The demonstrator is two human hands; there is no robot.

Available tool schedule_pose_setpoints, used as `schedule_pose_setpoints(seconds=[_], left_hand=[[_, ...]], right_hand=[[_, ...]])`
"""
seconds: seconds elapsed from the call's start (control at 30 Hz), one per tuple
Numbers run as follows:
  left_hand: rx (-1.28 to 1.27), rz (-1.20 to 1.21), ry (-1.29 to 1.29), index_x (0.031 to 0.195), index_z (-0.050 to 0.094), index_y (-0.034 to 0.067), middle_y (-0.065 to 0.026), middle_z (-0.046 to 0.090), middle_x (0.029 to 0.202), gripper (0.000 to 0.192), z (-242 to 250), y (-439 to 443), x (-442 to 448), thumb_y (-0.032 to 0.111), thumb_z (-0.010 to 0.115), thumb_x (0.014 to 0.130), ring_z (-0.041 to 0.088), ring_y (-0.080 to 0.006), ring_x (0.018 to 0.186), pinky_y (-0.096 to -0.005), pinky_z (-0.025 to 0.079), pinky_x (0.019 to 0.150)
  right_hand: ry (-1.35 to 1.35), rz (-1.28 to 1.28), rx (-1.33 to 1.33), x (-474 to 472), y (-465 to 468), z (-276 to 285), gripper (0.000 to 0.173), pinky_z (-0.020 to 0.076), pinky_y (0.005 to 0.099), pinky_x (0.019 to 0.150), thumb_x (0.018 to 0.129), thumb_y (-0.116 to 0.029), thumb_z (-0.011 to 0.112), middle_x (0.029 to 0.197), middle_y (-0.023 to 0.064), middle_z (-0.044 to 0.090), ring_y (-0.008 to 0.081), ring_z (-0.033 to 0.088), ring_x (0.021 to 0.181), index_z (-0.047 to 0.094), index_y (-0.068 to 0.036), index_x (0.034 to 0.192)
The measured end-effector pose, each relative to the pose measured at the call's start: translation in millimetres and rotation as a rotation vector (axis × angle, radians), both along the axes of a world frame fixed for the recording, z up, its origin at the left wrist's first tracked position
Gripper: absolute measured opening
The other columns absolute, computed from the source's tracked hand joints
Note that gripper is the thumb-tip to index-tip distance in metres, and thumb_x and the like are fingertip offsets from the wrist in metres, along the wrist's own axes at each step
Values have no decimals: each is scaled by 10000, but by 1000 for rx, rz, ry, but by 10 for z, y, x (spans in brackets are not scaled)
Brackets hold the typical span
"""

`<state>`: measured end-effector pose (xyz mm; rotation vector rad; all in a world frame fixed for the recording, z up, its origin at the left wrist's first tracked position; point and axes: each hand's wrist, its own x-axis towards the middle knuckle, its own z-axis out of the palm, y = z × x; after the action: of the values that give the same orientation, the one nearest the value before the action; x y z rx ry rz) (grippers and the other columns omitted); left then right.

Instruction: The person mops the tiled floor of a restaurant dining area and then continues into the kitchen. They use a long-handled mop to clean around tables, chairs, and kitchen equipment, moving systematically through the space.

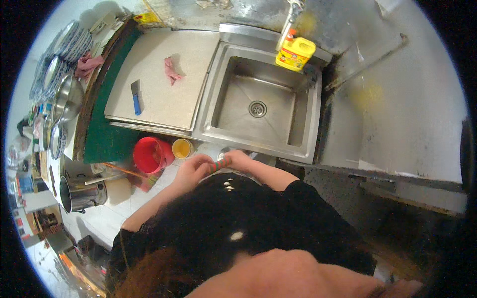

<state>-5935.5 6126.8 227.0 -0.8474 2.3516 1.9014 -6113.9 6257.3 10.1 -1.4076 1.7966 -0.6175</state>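
Both hands are at my waist, in front of the sink's near edge. My left hand and my right hand meet at a red-and-green striped band or cloth. Fingers of both hands close on its two ends; the folded fingers hide part of it. Beyond them lies a stainless steel sink with a round drain. On the pale board left of it rest a scraper with a blue handle and a crumpled pink cloth.
A yellow jug stands at the sink's back right corner below the faucet. A red bucket and a small tub are on the floor. Stacked plates, steel bowls and a metal pot are at the left.
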Motion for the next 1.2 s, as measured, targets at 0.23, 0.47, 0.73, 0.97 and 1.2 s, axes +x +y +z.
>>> schedule_pose_setpoints(seconds=[0.23, 0.47, 0.73, 0.97, 1.2], left_hand=[[915, 57, -783, 1397, 414, 3, -113, 640, 902, 570, -275, -360, 752, 43, 604, 861, 580, -133, 640, -235, 470, 519], [1013, 201, -747, 1176, 510, 16, -2, 486, 699, 335, -964, 73, 1127, 59, 622, 863, 423, -79, 490, -215, 307, 401], [882, -6, -633, 1432, 322, 97, -11, 468, 674, 556, -1689, 639, 715, 96, 567, 932, 437, -105, 449, -269, 374, 399], [54, -540, -783, 1488, 276, 146, -230, 665, 874, 696, -1179, 397, 1718, 181, 598, 872, 663, -356, 769, -454, 521, 688], [-152, -271, -807, 1463, 353, 185, -293, 662, 943, 617, -523, 152, 3893, 237, 577, 891, 635, -479, 919, -532, 504, 810]], right_hand=[[-153, -106, -228, 987, 30, -516, 155, 456, 470, 852, 739, -161, 692, 878, 132, 640, 393, 569, 951, 665, -107, 882], [-150, -107, -268, 1198, 320, -1230, 162, 431, 473, 909, 770, -93, 596, 939, 100, 611, 360, 503, 1079, 656, -124, 917], [-97, -216, -364, 576, 742, -1755, 93, 443, 437, 822, 709, -13, 625, 886, 134, 601, 376, 543, 946, 607, -78, 774], [89, -33, -20, 1336, 656, -1613, 132, 453, 435, 843, 690, -43, 661, 844, 129, 625, 367, 575, 940, 640, -99, 808], [18, 159, -249, 3336, -201, -1610, 54, 480, 444, 726, 665, -102, 664, 759, 126, 635, 349, 610, 756, 616, -106, 690]])
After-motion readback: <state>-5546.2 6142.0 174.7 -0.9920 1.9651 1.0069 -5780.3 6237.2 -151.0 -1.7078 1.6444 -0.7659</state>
